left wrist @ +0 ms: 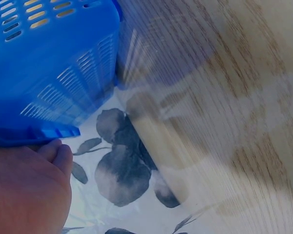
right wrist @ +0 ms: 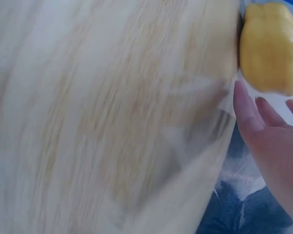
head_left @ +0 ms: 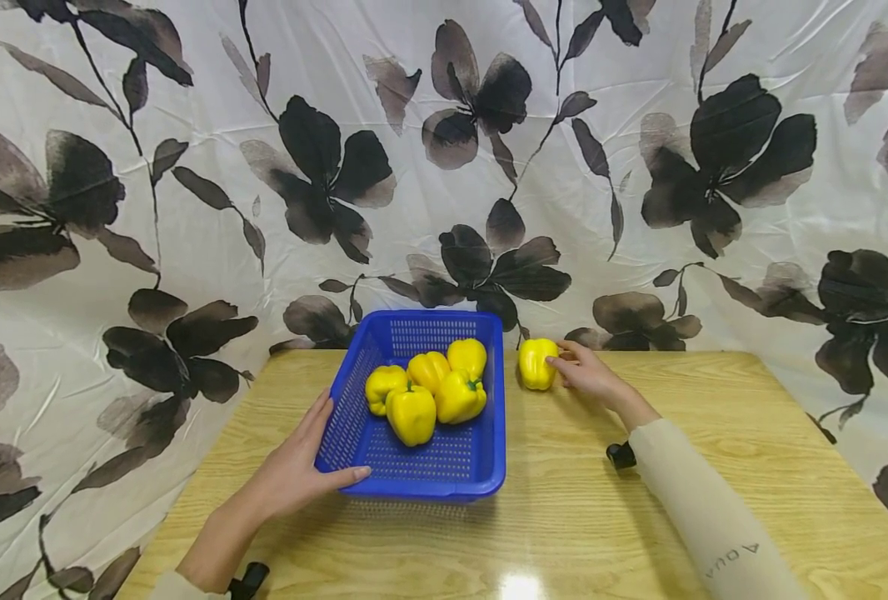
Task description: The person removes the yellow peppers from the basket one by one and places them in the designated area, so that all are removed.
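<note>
Just left of the right hand (head_left: 594, 382) lies a yellow pepper (head_left: 536, 365).

Curtained-off workspace (floral cloth (head_left: 399, 200) behind 1 table (head_left: 579, 508)).

Glossy yellow pepper (head_left: 536, 364), just beside blue basket (head_left: 429, 489), five peppers (head_left: 411, 415) inside

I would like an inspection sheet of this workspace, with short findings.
Surface: pale table with wood grain; bright glare at the near side.
Job's things: blue perforated plastic basket holding five yellow bell peppers; a sixth yellow bell pepper is on the table, right of the basket.
Clutter: nothing seen.
Hands: left hand at the basket's near-left corner, thumb over the rim; right hand beside the sixth pepper, contact unclear.
Cables: nothing seen.
Surroundings: white cloth with dark flower print behind the table.
</note>
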{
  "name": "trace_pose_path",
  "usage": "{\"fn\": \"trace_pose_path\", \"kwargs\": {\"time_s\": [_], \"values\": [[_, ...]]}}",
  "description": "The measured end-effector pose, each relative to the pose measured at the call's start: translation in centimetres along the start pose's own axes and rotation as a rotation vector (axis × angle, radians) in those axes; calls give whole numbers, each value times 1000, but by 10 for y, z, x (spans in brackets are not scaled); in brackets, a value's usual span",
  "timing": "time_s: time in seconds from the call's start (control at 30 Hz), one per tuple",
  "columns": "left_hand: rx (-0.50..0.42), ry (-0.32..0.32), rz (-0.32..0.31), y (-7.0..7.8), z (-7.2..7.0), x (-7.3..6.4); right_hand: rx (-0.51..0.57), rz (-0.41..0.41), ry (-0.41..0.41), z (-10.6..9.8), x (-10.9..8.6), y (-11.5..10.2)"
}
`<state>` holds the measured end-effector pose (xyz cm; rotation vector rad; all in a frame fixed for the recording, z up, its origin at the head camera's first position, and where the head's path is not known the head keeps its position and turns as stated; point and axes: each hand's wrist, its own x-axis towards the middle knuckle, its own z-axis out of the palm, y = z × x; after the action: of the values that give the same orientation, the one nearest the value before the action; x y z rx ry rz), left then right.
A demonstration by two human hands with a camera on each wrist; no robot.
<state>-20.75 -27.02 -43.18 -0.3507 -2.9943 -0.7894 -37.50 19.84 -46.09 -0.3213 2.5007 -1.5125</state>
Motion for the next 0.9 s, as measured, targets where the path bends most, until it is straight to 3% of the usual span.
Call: {"fn": "trace_pose_path", "kwargs": {"time_s": [0.4, 0.9], "values": [[-2, 8, 15, -1, 1, 0, -121, -47, -19, -17, -21, -11], [-7, -2, 7, -2, 0, 0, -200, -117, -35, -19, -47, -32]]}}
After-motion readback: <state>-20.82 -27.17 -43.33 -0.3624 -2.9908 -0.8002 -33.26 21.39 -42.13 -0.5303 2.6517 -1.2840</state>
